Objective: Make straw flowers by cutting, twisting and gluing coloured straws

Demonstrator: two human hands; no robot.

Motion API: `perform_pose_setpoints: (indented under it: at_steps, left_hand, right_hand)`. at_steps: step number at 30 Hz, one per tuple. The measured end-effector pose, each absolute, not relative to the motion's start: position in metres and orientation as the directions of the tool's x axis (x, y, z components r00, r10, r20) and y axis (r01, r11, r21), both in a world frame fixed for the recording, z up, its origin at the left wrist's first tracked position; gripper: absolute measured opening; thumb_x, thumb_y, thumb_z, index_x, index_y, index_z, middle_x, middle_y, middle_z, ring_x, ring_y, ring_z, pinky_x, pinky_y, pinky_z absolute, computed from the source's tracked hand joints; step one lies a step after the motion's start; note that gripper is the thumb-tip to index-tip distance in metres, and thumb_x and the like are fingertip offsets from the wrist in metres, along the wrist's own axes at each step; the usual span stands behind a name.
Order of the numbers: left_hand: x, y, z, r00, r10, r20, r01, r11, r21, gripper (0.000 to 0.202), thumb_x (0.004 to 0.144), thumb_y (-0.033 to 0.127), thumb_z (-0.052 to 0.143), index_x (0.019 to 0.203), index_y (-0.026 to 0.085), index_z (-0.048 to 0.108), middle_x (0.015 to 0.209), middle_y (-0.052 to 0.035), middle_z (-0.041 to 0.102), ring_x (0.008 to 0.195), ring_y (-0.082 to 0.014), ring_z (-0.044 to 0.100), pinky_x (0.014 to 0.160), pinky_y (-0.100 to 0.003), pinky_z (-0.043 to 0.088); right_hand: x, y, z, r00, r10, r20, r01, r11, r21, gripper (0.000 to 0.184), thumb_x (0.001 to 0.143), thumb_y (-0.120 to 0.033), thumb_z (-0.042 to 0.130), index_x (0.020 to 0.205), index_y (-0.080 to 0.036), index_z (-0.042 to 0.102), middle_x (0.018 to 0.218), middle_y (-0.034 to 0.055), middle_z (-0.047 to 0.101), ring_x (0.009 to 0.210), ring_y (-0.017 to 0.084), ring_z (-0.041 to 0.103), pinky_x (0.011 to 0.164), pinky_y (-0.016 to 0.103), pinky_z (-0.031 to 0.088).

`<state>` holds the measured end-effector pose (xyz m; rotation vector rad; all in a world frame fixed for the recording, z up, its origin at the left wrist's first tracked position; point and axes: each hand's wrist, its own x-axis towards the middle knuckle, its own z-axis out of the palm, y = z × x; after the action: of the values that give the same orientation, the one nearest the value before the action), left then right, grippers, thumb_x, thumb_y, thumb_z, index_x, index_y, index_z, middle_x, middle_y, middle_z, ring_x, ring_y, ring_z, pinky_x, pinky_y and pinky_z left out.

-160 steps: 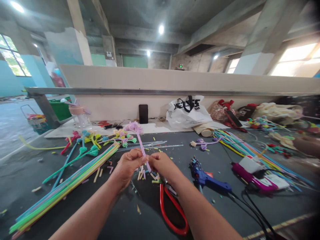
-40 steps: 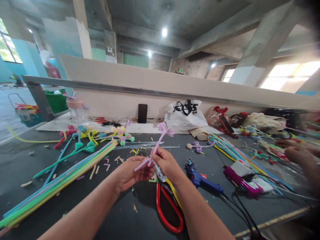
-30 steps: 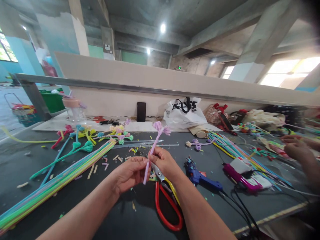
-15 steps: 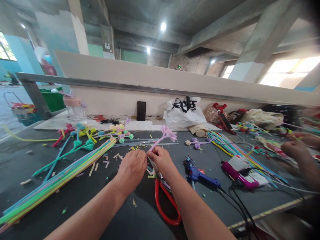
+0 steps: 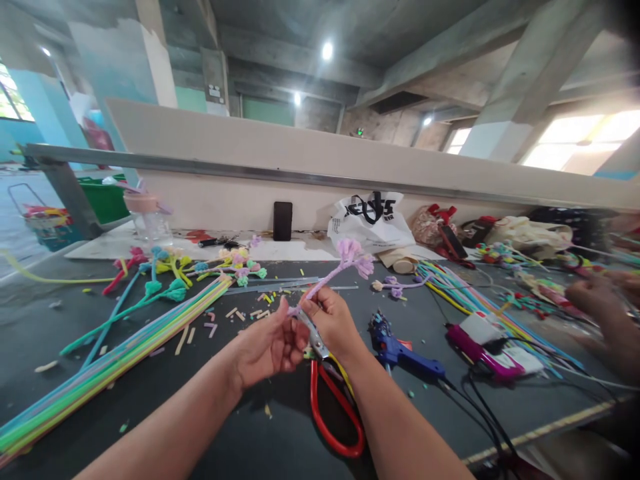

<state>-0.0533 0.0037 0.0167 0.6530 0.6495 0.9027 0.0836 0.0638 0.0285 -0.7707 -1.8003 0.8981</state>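
Fuzzy lilac flower [image 5: 347, 255]: held above the table [image 5: 265, 447], its head leaning towards one o'clock from the right hand [image 5: 333, 325].
Right grip: thumb and fingers pinching the flower's stem.
Left hand [image 5: 273, 340]: thumb beside the stem's lower end, fingers curled; cannot tell whether its grip closes on the stem.
Scissors [image 5: 319, 345]: metal part just beside the right hand, red handle towards six o'clock.
Blue glue gun [image 5: 407, 355]: three o'clock from the hands.
Bundle of coloured stems [image 5: 125, 357]: nine o'clock.
Phone [image 5: 283, 221]: twelve o'clock, upright.
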Motion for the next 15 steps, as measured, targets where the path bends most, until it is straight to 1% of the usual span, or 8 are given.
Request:
perform_pose_setpoints:
  at_steps: [2, 4, 7, 9, 11, 13, 14, 15]
  left_hand:
    - [-0.048, 0.003, 0.018, 0.369, 0.904, -0.216, -0.63, 0.414, 0.657, 0.049, 0.079, 0.058, 0.039, 0.076, 0.011, 0.056, 0.062, 0.0006, 0.049, 0.046, -0.0036, 0.048, 0.041, -0.013, 0.036]
    - [-0.046, 0.004, 0.02, 0.306, 0.924, -0.23, -0.688, 0.381, 0.618, 0.039, 0.081, 0.048, 0.045, 0.077, 0.011, 0.056, 0.062, 0.0005, 0.049, 0.047, -0.0027, 0.047, 0.039, -0.011, 0.035]
    - [-0.048, 0.004, 0.023, 0.264, 0.94, -0.217, -0.711, 0.342, 0.615, 0.021, 0.083, 0.03, 0.051, 0.078, 0.01, 0.056, 0.064, -0.0007, 0.05, 0.049, -0.0026, 0.047, 0.039, -0.01, 0.036]
    - [-0.048, 0.004, 0.023, 0.248, 0.947, -0.202, -0.713, 0.32, 0.624, 0.012, 0.081, 0.021, 0.054, 0.078, 0.01, 0.056, 0.063, -0.0003, 0.05, 0.048, -0.002, 0.046, 0.039, -0.009, 0.036]
    - [-0.045, 0.003, 0.023, 0.199, 0.957, -0.212, -0.695, 0.29, 0.658, 0.007, 0.077, 0.016, 0.057, 0.076, 0.01, 0.056, 0.061, 0.0008, 0.049, 0.046, -0.0016, 0.044, 0.038, -0.009, 0.034]
    - [-0.041, 0.003, 0.021, 0.075, 0.976, -0.204, -0.63, 0.205, 0.749, 0.008, 0.074, 0.018, 0.059, 0.071, 0.012, 0.054, 0.059, 0.0016, 0.05, 0.044, -0.0028, 0.044, 0.039, -0.012, 0.034]
    - [-0.039, 0.003, 0.019, -0.018, 0.985, -0.173, -0.552, 0.135, 0.823, 0.012, 0.074, 0.021, 0.059, 0.068, 0.013, 0.052, 0.057, 0.0019, 0.05, 0.044, -0.004, 0.044, 0.04, -0.014, 0.034]
    - [-0.037, 0.003, 0.018, -0.127, 0.986, -0.111, -0.42, 0.048, 0.906, 0.016, 0.074, 0.025, 0.058, 0.065, 0.014, 0.05, 0.056, 0.0023, 0.05, 0.044, -0.0055, 0.045, 0.041, -0.017, 0.035]
  right_hand:
    - [0.083, 0.064, 0.029, -0.355, 0.776, 0.521, 0.177, 0.603, -0.778, 0.006, 0.072, -0.019, 0.053, 0.068, -0.018, 0.057, 0.067, 0.0003, 0.054, 0.065, 0.014, 0.049, 0.063, 0.026, 0.038]
    - [0.083, 0.065, 0.03, -0.369, 0.749, 0.55, 0.241, 0.649, -0.722, 0.007, 0.072, -0.016, 0.054, 0.066, -0.018, 0.058, 0.068, 0.0007, 0.056, 0.068, 0.015, 0.051, 0.065, 0.027, 0.038]
    - [0.082, 0.066, 0.029, -0.384, 0.733, 0.562, 0.294, 0.674, -0.678, 0.008, 0.072, -0.016, 0.054, 0.066, -0.018, 0.059, 0.067, 0.0007, 0.055, 0.067, 0.015, 0.051, 0.065, 0.027, 0.038]
    - [0.081, 0.065, 0.028, -0.377, 0.727, 0.575, 0.303, 0.683, -0.665, 0.008, 0.072, -0.017, 0.054, 0.065, -0.018, 0.058, 0.067, 0.0007, 0.055, 0.067, 0.015, 0.05, 0.065, 0.027, 0.037]
    - [0.08, 0.063, 0.027, -0.351, 0.734, 0.582, 0.296, 0.677, -0.674, 0.008, 0.071, -0.018, 0.054, 0.064, -0.018, 0.057, 0.066, 0.0004, 0.054, 0.067, 0.015, 0.049, 0.065, 0.027, 0.037]
    - [0.077, 0.061, 0.025, -0.305, 0.782, 0.545, 0.259, 0.618, -0.742, 0.009, 0.07, -0.02, 0.053, 0.062, -0.018, 0.055, 0.063, -0.0009, 0.051, 0.063, 0.014, 0.046, 0.061, 0.026, 0.035]
    - [0.076, 0.061, 0.023, -0.279, 0.822, 0.497, 0.224, 0.559, -0.798, 0.01, 0.07, -0.022, 0.053, 0.061, -0.018, 0.054, 0.06, -0.0017, 0.049, 0.06, 0.013, 0.044, 0.058, 0.025, 0.034]
    - [0.074, 0.061, 0.021, -0.265, 0.86, 0.435, 0.184, 0.489, -0.853, 0.012, 0.07, -0.024, 0.054, 0.06, -0.018, 0.052, 0.058, -0.0025, 0.047, 0.058, 0.012, 0.042, 0.056, 0.024, 0.032]
